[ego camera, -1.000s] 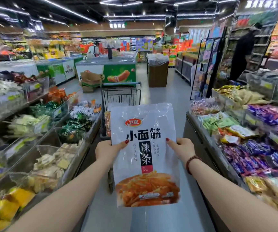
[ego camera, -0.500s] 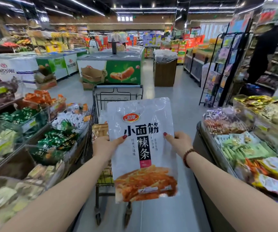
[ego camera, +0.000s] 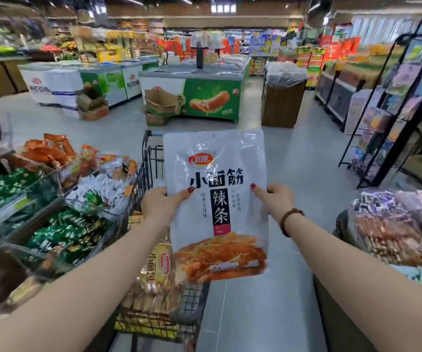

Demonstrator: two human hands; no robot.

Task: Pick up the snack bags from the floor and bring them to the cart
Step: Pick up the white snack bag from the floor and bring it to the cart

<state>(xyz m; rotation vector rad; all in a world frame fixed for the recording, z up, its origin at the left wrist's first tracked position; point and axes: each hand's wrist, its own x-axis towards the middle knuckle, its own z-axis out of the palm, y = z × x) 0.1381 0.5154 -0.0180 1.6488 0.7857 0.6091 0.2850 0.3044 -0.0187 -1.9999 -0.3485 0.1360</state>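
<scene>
Supermarket aisle around us, grey floor (ego camera: pixel 293 174) ahead and snack bins on both sides. We hold one snack bag (ego camera: pixel 216 199) upright in front of us, white with black characters and a picture of orange strips at the bottom. Our left hand (ego camera: pixel 160 204) grips its left edge, thumb across the front; our right hand (ego camera: pixel 276 201) grips its right edge the same way, a bead bracelet (ego camera: pixel 290 221) on that wrist. The bag hangs in the air over the right side of the shopping cart (ego camera: pixel 143 171), clear of the basket.

Below our left forearm the one wire cart already carries packaged goods: a yellow-and-orange bag (ego camera: pixel 159 265) lies on top, with more yellow packs under it; we cannot count those through the mesh.

To the left, bins (ego camera: pixel 52 224) hold green, orange and white packets. To the right, one bin (ego camera: pixel 395 224) holds purple and reddish packets, and a black wire rack (ego camera: pixel 403 102) stands beyond it. Farther off we see one green chest freezer (ego camera: pixel 212 97) with two cardboard boxes (ego camera: pixel 161 102) stacked against it, and one wooden bin (ego camera: pixel 283 105) covered in plastic.
</scene>
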